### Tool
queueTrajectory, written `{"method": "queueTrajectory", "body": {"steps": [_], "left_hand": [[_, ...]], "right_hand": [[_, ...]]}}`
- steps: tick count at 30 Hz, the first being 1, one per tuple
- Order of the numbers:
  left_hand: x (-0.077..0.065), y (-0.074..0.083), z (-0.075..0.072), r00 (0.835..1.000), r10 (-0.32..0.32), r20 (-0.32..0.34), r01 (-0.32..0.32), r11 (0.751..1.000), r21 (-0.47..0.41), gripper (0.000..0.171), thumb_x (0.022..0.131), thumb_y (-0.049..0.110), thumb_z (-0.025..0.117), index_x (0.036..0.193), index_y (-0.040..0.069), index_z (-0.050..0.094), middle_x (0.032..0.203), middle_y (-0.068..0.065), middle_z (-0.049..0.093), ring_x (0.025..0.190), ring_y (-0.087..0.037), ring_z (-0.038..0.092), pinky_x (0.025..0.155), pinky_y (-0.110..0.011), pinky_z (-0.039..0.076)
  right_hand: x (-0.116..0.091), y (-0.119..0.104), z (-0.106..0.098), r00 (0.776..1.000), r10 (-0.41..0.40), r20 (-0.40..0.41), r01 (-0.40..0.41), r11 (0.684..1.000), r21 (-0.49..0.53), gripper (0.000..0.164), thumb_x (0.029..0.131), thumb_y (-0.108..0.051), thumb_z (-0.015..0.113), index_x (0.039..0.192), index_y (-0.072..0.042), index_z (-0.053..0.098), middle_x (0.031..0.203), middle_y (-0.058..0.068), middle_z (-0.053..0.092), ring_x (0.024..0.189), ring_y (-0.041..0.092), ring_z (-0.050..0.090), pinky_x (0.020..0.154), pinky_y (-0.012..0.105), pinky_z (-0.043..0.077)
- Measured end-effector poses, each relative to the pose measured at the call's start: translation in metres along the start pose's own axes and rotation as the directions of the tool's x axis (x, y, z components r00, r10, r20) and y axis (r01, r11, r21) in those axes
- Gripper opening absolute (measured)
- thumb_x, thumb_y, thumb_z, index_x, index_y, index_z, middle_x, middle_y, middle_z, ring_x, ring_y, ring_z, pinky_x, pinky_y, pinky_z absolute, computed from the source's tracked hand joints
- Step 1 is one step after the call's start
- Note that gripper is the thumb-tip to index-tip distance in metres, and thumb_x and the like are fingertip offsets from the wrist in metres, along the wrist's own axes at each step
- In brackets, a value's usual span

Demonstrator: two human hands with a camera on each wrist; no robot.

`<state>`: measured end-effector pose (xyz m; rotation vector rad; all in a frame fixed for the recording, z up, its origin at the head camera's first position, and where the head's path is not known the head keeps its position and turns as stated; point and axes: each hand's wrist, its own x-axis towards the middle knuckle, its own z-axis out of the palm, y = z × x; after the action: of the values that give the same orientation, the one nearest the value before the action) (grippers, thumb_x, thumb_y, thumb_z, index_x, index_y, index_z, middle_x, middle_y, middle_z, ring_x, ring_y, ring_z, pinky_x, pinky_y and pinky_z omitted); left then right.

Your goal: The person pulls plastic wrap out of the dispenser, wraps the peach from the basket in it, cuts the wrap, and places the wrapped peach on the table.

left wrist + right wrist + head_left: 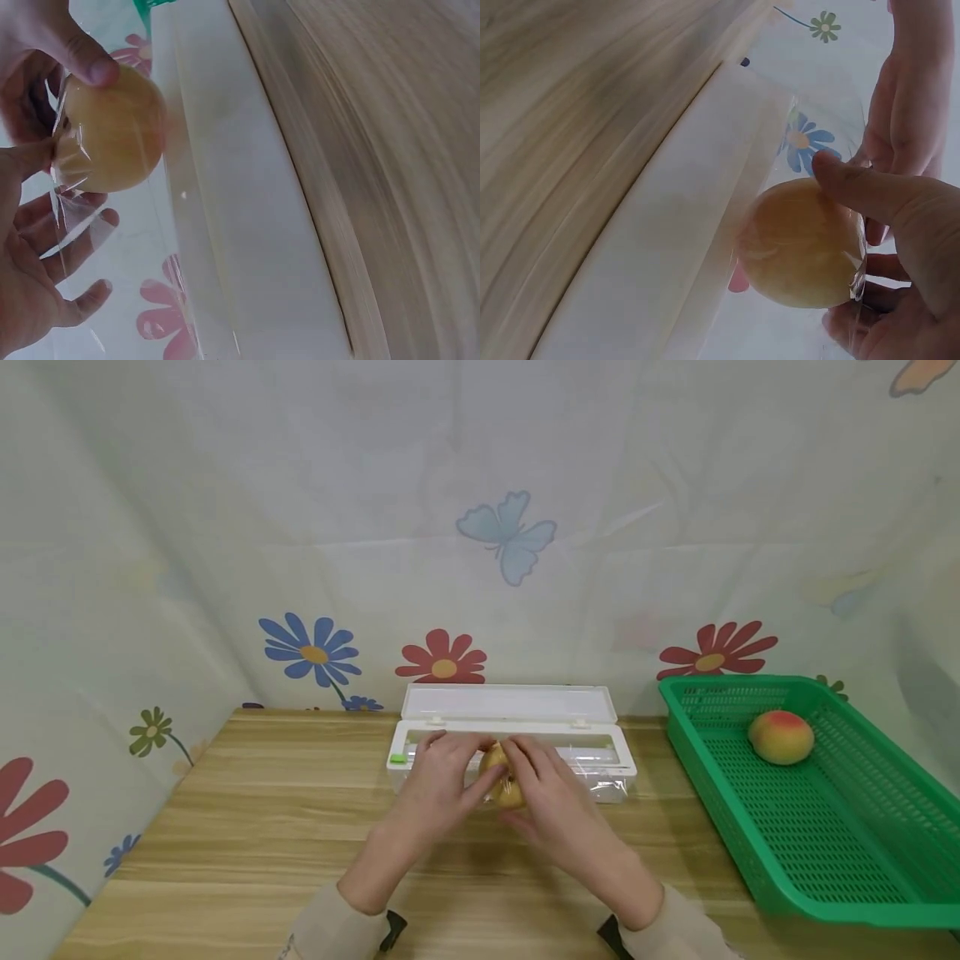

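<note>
The right hand (553, 795) gripped a yellow fruit (799, 247) under clear film (71, 161); the left hand (441, 777) was spread, thumb touching. Fruit was between both, at the dispenser's (517, 726) front, toward the worktop's (315, 827) back edge.

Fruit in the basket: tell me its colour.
The fruit in the basket is yellowish with a red top; head view shows it best.

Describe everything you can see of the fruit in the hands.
The round yellow fruit looks smooth; glossy clear plastic film covers it, crinkled at one side. The right hand grips it; the left hand touches the film. It is held close to the white film dispenser; whether they touch is unclear.
</note>
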<state>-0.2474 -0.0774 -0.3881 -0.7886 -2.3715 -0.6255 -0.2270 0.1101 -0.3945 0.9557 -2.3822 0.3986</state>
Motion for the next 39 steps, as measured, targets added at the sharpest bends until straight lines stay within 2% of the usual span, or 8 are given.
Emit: {"method": "queueTrajectory", "body": {"steps": [10,14,16,19,25,28,33,39], "left_hand": [[0.001,-0.006,-0.009,1.0,-0.007,0.01,0.007,1.0,0.018,0.014,0.094,0.027,0.061,0.102,0.016,0.065,0.103,0.004,0.065,0.104,-0.016,0.059,0.095,-0.046,0.041],[0.001,-0.016,-0.021,0.993,-0.107,0.04,0.104,0.993,0.06,0.021,0.09,0.009,0.057,0.109,0.013,0.063,0.112,-0.002,0.06,0.106,-0.023,0.055,0.088,-0.047,0.044],[-0.001,-0.024,-0.027,0.974,-0.205,0.095,0.197,0.976,0.088,0.029,0.087,0.004,0.056,0.114,0.011,0.062,0.118,-0.006,0.057,0.109,-0.027,0.052,0.088,-0.05,0.043],[-0.005,-0.037,-0.037,0.918,-0.338,0.208,0.317,0.94,0.128,0.037,0.088,0.004,0.054,0.124,0.008,0.057,0.129,-0.014,0.049,0.118,-0.034,0.044,0.091,-0.056,0.04],[-0.017,-0.062,-0.051,0.814,-0.413,0.407,0.406,0.907,0.108,0.057,0.082,-0.001,0.054,0.138,-0.006,0.043,0.143,-0.03,0.029,0.133,-0.046,0.028,0.104,-0.058,0.03],[-0.021,-0.07,-0.052,0.777,-0.439,0.451,0.457,0.886,0.077,0.065,0.078,-0.006,0.059,0.14,-0.005,0.041,0.143,-0.029,0.029,0.129,-0.044,0.033,0.102,-0.056,0.034],[-0.022,-0.077,-0.042,0.764,-0.484,0.428,0.512,0.857,0.055,0.065,0.079,0.004,0.073,0.138,0.001,0.045,0.136,-0.021,0.041,0.115,-0.034,0.048,0.097,-0.051,0.041],[-0.023,-0.08,-0.029,0.76,-0.512,0.4,0.556,0.831,0.009,0.068,0.079,0.021,0.08,0.132,0.002,0.043,0.123,-0.016,0.048,0.102,-0.029,0.051,0.091,-0.047,0.047]], "right_hand": [[0.002,0.001,0.007,1.0,-0.019,-0.01,0.018,0.999,-0.05,0.084,0.064,-0.017,0.09,0.133,0.003,0.046,0.133,0.019,0.046,0.125,0.032,0.042,0.101,0.039,0.04],[0.002,0.002,0.007,1.0,0.006,-0.002,-0.006,0.998,-0.062,0.081,0.07,-0.018,0.085,0.136,0.006,0.043,0.134,0.021,0.045,0.123,0.033,0.045,0.102,0.041,0.039],[0.002,0.002,0.007,1.0,0.021,0.006,-0.021,0.998,-0.063,0.081,0.073,-0.02,0.082,0.137,0.006,0.041,0.136,0.021,0.044,0.124,0.034,0.044,0.103,0.041,0.038],[0.002,0.003,0.006,0.999,0.036,0.017,-0.034,0.997,-0.063,0.082,0.074,-0.024,0.081,0.139,0.006,0.039,0.138,0.021,0.043,0.125,0.034,0.043,0.103,0.042,0.038],[0.003,0.003,0.006,0.998,0.065,0.026,-0.064,0.997,-0.036,0.089,0.071,-0.029,0.086,0.139,0.004,0.039,0.138,0.018,0.043,0.126,0.033,0.043,0.102,0.043,0.038],[0.004,0.004,0.007,0.997,0.081,0.01,-0.081,0.997,-0.012,0.09,0.068,-0.027,0.088,0.138,0.004,0.04,0.136,0.016,0.044,0.126,0.032,0.041,0.103,0.041,0.037],[0.004,0.005,0.01,0.996,0.091,-0.011,-0.091,0.996,0.002,0.089,0.066,-0.025,0.089,0.136,0.002,0.041,0.134,0.015,0.044,0.123,0.032,0.042,0.102,0.04,0.038],[0.005,0.006,0.013,0.993,0.113,-0.029,-0.113,0.994,0.009,0.085,0.068,-0.021,0.087,0.136,0.001,0.04,0.135,0.016,0.043,0.121,0.031,0.045,0.099,0.04,0.042]]}}
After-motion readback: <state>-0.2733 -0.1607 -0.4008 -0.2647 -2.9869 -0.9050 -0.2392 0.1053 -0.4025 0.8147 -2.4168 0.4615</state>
